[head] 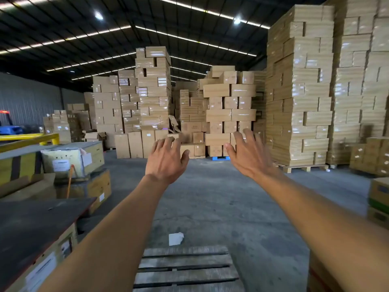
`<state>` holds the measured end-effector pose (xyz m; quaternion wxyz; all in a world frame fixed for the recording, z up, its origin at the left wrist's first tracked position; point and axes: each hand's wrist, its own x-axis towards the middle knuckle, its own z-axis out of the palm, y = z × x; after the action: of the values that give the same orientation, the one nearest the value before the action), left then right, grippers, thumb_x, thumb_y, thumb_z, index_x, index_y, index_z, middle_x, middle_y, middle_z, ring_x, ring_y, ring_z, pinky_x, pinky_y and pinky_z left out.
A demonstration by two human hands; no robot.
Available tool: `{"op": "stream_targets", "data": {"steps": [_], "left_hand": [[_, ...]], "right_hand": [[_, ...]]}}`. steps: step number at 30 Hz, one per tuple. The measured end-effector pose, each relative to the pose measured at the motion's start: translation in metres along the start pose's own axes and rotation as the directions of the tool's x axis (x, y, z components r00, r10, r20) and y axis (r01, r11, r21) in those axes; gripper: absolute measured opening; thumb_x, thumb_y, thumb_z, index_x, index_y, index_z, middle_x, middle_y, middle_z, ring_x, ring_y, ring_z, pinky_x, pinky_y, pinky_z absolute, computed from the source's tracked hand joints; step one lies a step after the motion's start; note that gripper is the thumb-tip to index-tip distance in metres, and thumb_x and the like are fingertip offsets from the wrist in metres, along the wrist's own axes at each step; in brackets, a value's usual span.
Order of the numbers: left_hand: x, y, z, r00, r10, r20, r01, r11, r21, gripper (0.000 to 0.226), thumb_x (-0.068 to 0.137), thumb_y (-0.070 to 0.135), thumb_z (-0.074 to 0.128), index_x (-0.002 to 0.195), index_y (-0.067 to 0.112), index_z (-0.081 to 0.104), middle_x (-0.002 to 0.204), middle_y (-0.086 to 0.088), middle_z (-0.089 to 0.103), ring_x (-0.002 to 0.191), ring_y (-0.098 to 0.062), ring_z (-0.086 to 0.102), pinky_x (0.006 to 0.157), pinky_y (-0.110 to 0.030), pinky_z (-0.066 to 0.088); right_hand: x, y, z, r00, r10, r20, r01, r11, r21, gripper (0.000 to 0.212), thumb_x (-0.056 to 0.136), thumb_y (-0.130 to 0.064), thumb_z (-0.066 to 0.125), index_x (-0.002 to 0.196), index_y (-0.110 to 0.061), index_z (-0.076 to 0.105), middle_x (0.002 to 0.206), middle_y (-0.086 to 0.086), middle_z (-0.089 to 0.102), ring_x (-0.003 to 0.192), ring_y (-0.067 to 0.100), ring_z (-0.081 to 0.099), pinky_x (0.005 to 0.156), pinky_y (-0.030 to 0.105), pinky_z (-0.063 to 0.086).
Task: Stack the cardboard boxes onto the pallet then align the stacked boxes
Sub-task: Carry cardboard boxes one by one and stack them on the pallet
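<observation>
1. Wooden pallet (185, 268) lies on the concrete floor (221, 199), nearest the person.
2. Left hand (166, 159) and right hand (248, 154) reach forward, fingers spread, holding nothing.
3. Cardboard boxes (229, 114) stand stacked along the floor's far side.

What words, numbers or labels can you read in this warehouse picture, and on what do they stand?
No text is readable.
White label on the wrapped crate: blurred.
Stickers on the stacked boxes: too small.
Label on the near left box: blurred.
</observation>
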<state>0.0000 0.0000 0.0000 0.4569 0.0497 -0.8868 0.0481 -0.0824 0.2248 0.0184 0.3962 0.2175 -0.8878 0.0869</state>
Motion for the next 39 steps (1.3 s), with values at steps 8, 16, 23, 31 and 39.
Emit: {"op": "stream_targets", "data": {"steps": [8,16,23,31,39], "left_hand": [[-0.013,0.028,0.041,0.979,-0.038,0.2,0.076,0.979,-0.188,0.044,0.1,0.039,0.047,0.126,0.006,0.057,0.118,-0.019,0.063,0.11,-0.039,0.057,0.085,-0.045,0.046],[-0.024,0.117,0.139,0.915,0.092,0.393,0.072,0.921,-0.383,0.05,0.099,0.04,0.052,0.138,0.008,0.055,0.136,-0.025,0.056,0.125,-0.045,0.049,0.1,-0.049,0.042],[-0.018,0.225,0.249,0.824,0.231,0.517,0.052,0.878,-0.476,0.053,0.1,0.045,0.048,0.142,0.014,0.05,0.143,-0.016,0.05,0.134,-0.039,0.042,0.102,-0.047,0.041],[-0.025,0.325,0.372,0.687,0.376,0.622,0.04,0.835,-0.549,0.06,0.095,0.048,0.047,0.132,0.002,0.057,0.131,-0.024,0.059,0.12,-0.043,0.054,0.098,-0.045,0.043],[-0.031,0.402,0.501,0.507,0.564,0.652,-0.024,0.765,-0.643,0.058,0.097,0.045,0.052,0.137,0.004,0.054,0.135,-0.021,0.057,0.124,-0.039,0.053,0.099,-0.043,0.044]], "right_hand": [[-0.032,0.026,0.032,0.987,0.114,0.114,-0.117,0.993,0.026,0.05,0.104,-0.047,0.037,0.127,-0.007,0.057,0.126,0.019,0.057,0.118,0.039,0.052,0.088,0.045,0.049],[-0.09,0.128,0.076,0.918,0.329,0.222,-0.303,0.942,-0.142,0.057,0.104,-0.052,0.035,0.136,-0.007,0.052,0.136,0.019,0.055,0.125,0.039,0.05,0.096,0.047,0.046],[-0.138,0.257,0.129,0.771,0.578,0.267,-0.539,0.816,-0.208,0.057,0.104,-0.053,0.031,0.136,-0.01,0.051,0.139,0.02,0.053,0.126,0.04,0.049,0.096,0.049,0.046],[-0.192,0.367,0.196,0.537,0.747,0.391,-0.69,0.656,-0.306,0.064,0.102,-0.058,0.022,0.138,-0.014,0.05,0.14,0.018,0.05,0.127,0.04,0.047,0.096,0.052,0.048],[-0.236,0.434,0.287,0.321,0.843,0.432,-0.823,0.474,-0.314,0.055,0.104,-0.052,0.033,0.142,-0.015,0.044,0.151,0.015,0.042,0.134,0.036,0.043,0.1,0.052,0.044]]}}
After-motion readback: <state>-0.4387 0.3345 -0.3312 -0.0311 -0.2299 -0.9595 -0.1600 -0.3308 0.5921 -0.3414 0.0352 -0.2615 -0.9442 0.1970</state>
